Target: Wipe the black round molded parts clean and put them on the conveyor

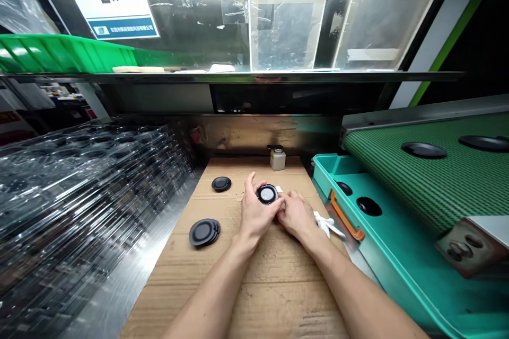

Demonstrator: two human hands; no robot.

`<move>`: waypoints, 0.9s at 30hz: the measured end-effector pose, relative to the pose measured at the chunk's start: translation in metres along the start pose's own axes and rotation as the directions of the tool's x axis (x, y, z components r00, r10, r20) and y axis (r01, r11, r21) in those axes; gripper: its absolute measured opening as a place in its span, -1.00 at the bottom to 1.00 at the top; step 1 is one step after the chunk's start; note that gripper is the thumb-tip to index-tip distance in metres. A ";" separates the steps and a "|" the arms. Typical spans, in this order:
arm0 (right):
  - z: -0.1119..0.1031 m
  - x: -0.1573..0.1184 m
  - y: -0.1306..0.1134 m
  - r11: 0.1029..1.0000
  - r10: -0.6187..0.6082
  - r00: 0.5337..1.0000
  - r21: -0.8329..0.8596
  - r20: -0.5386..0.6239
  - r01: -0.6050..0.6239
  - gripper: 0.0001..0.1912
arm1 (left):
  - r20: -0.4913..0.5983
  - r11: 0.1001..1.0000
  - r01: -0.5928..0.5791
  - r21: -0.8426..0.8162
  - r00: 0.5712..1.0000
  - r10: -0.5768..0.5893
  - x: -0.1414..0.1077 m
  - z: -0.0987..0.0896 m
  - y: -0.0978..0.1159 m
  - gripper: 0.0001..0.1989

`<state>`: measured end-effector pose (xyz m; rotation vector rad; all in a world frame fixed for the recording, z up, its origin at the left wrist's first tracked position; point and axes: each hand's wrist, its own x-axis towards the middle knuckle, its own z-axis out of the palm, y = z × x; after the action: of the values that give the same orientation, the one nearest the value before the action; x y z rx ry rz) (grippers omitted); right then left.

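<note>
Presently, two hands [255,213] [296,215] meet at one black-rimmed disc [268,195].

Over a brown cardboard sheet [278,291], the left hand [254,213] holds a round, silvery-centred black disc [269,195], the right hand [296,214] at its rim. A fanned stack of flat black discs [203,232] lies near the sheet's left edge.

Grey-centred black disc [268,195], brown cardboard [274,291]
Green mesh-patterned belt [437,185], teal bin [413,275], orange handle [345,217], bright green basket [71,55], blue-and-white sign [111,2].
</note>
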<state>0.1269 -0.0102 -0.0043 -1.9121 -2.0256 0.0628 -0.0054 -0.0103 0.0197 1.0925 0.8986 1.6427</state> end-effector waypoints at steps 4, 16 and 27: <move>0.002 0.000 0.001 1.000 0.001 1.000 0.007 -0.015 -0.001 -0.71 | -0.014 0.997 0.067 0.049 0.998 -0.066 0.003 -0.003 -0.006 -0.20; 0.003 0.000 0.003 1.000 -0.010 1.000 -0.005 -0.027 0.010 -0.72 | 0.071 0.882 -0.104 0.460 0.994 0.080 0.002 -0.003 -0.011 -0.22; 0.002 0.001 0.002 0.999 -0.026 0.999 -0.021 -0.020 0.026 -0.63 | 0.422 0.655 0.632 -0.413 0.771 -0.478 0.019 -0.012 0.008 -0.53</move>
<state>0.1277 -0.0090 -0.0069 -1.8909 -2.0447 0.0157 -0.0224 0.0047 0.0274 0.5371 0.4627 1.0660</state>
